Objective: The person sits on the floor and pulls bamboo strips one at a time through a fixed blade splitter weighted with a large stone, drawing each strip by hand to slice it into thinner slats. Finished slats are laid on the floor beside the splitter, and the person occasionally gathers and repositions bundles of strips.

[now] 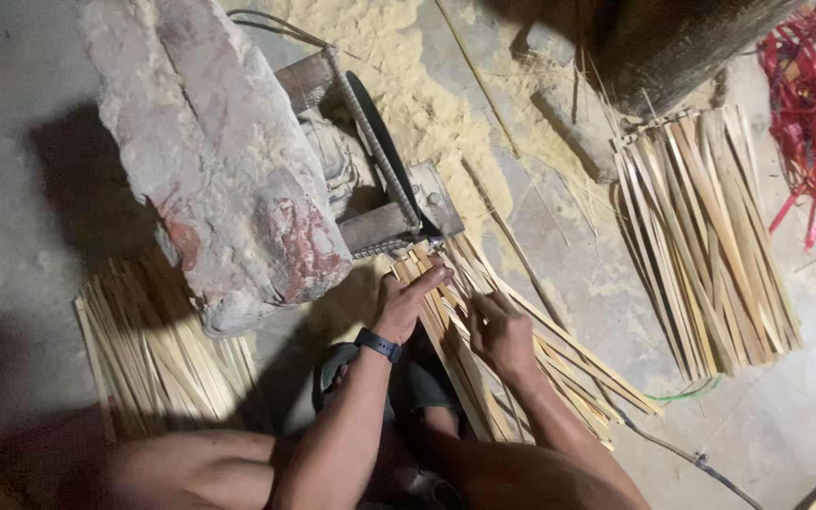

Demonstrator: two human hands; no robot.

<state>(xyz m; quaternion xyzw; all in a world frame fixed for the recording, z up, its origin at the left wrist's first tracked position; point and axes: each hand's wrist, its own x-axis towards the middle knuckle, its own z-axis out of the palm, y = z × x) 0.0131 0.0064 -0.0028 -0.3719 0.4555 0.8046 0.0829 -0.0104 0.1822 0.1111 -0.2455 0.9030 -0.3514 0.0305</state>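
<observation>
Two hands on the bamboo strips (484,331): left hand (406,300) pressing flat, fingers open; right hand (501,331) curled, can't tell whether it grips. Strip ends are hidden under the arms.

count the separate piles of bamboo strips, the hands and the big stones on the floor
bamboo strip piles: 3 (left pile, middle pile under the hands, right pile)
hands: 2 (left hand, right hand)
big stones: 1 (stone)
total: 6
</observation>
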